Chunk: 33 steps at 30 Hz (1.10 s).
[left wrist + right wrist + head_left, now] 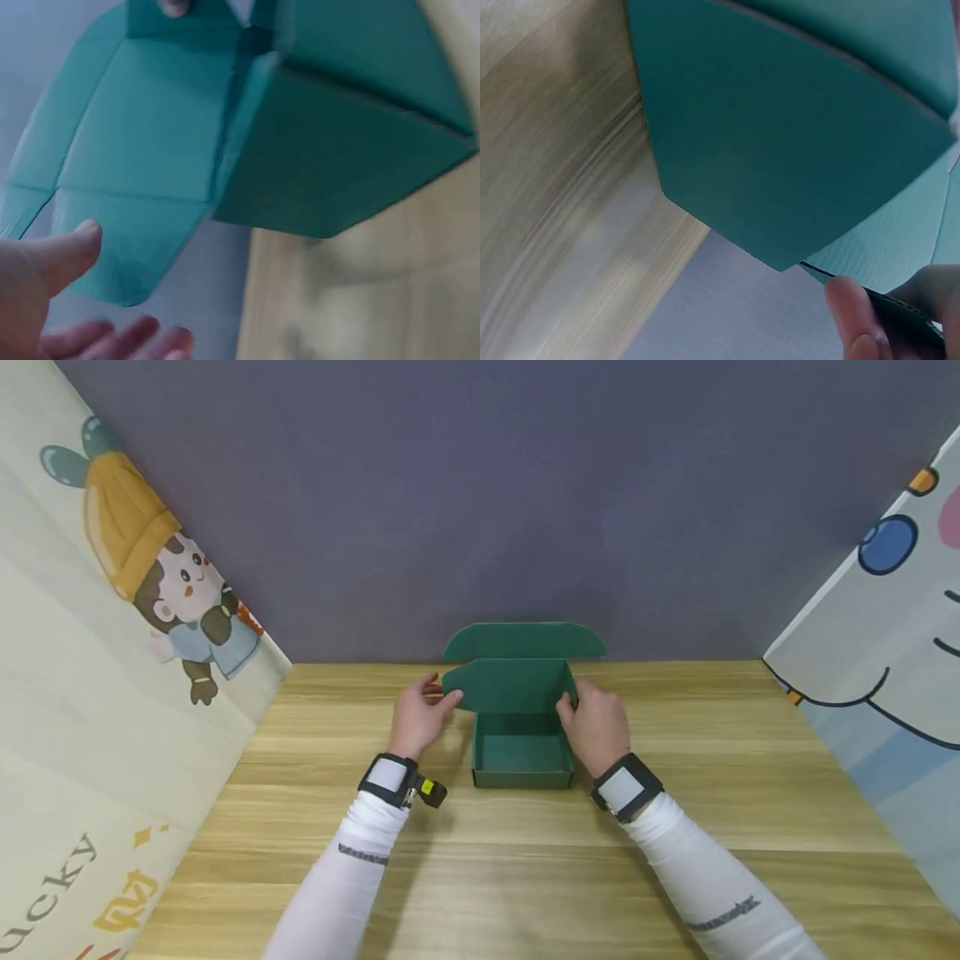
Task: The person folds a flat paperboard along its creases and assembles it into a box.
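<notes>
A green cardboard box [522, 752] sits on the table with its lid [513, 685] raised at the back, showing a bare interior. The lid's tuck flap [525, 641] stands up along its far edge. At the lid's left side flap [124, 240], my left hand [420, 718] has its thumb against the flap, its other fingers extended and spread below it. Opposite, my right hand [597, 727] pinches the right side flap [900, 315], which is folded inward from the lid, between thumb and fingers.
The wood-grain table [517, 877] meets a grey-purple wall panel [517, 493] just behind the box. Printed cartoon panels stand on the left [97, 693] and right [892, 668]. Each wrist wears a black strap; a small black device [432, 792] juts from the left one.
</notes>
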Each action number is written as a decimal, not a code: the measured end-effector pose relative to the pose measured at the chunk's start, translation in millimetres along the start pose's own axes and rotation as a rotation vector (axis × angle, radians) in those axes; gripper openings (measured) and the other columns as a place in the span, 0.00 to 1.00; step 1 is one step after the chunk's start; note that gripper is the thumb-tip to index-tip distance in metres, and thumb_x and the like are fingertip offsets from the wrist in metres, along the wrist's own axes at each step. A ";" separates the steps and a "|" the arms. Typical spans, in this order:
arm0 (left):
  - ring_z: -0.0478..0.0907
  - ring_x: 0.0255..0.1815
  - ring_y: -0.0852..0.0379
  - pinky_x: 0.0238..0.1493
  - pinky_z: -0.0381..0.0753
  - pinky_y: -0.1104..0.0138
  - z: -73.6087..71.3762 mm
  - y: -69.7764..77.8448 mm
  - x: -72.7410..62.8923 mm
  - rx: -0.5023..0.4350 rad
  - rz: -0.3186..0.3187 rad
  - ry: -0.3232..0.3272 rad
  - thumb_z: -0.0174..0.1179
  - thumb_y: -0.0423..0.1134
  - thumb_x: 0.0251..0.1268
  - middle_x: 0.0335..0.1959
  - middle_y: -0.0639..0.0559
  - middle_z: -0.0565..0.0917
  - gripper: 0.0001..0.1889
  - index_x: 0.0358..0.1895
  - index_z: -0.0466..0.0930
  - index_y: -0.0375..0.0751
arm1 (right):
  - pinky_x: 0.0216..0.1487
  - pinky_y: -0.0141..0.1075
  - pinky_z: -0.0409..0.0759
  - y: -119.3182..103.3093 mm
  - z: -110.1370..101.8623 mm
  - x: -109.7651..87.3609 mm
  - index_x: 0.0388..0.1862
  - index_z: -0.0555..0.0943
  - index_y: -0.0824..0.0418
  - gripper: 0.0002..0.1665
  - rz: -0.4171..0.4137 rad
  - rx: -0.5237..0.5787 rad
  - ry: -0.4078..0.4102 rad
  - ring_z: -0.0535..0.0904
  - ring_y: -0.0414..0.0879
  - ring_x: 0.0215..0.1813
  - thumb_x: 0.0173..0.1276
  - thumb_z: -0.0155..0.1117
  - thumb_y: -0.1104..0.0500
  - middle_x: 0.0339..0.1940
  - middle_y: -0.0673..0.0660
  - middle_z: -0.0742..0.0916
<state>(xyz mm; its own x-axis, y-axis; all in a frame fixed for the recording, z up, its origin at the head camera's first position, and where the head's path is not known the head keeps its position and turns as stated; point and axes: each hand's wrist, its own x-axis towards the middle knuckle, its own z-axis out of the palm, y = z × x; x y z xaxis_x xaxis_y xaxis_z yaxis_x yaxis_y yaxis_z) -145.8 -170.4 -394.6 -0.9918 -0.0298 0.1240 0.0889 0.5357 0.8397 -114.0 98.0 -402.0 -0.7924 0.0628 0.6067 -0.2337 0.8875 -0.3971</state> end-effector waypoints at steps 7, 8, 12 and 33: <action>0.83 0.42 0.53 0.41 0.84 0.61 -3.3 5.8 13.9 0.011 0.074 0.053 0.65 0.48 0.63 0.40 0.48 0.86 0.15 0.45 0.85 0.42 | 0.15 0.42 0.70 -0.9 3.7 0.4 0.23 0.75 0.62 0.11 0.011 -0.011 -0.003 0.76 0.50 0.15 0.64 0.63 0.59 0.13 0.57 0.78; 0.83 0.40 0.54 0.38 0.84 0.62 -1.9 6.9 12.8 0.017 0.098 0.074 0.65 0.47 0.63 0.38 0.49 0.86 0.13 0.43 0.85 0.42 | 0.14 0.42 0.70 -1.2 4.0 0.6 0.24 0.75 0.62 0.11 0.012 -0.013 -0.003 0.76 0.50 0.15 0.64 0.63 0.59 0.13 0.57 0.78; 0.84 0.33 0.56 0.34 0.83 0.64 8.3 12.5 3.4 0.026 0.212 0.157 0.66 0.43 0.63 0.33 0.49 0.87 0.09 0.39 0.86 0.41 | 0.15 0.43 0.71 -1.9 5.1 1.6 0.24 0.76 0.63 0.11 0.011 -0.014 0.005 0.77 0.51 0.15 0.64 0.63 0.59 0.13 0.58 0.79; 0.83 0.24 0.60 0.24 0.81 0.71 54.1 16.4 -27.7 -0.074 0.355 0.385 0.66 0.33 0.60 0.31 0.48 0.88 0.02 0.33 0.84 0.38 | 0.15 0.42 0.69 0.5 12.0 -7.4 0.25 0.74 0.61 0.11 -0.002 0.040 0.050 0.76 0.51 0.16 0.65 0.62 0.60 0.14 0.56 0.78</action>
<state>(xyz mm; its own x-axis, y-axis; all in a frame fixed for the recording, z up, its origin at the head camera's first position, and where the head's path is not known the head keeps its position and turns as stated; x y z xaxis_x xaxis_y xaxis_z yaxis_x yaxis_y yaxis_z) -121.8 -115.1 -412.9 -0.7953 -0.1725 0.5812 0.4336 0.5081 0.7442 -115.0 92.5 -414.9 -0.7629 0.0846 0.6410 -0.2587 0.8687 -0.4225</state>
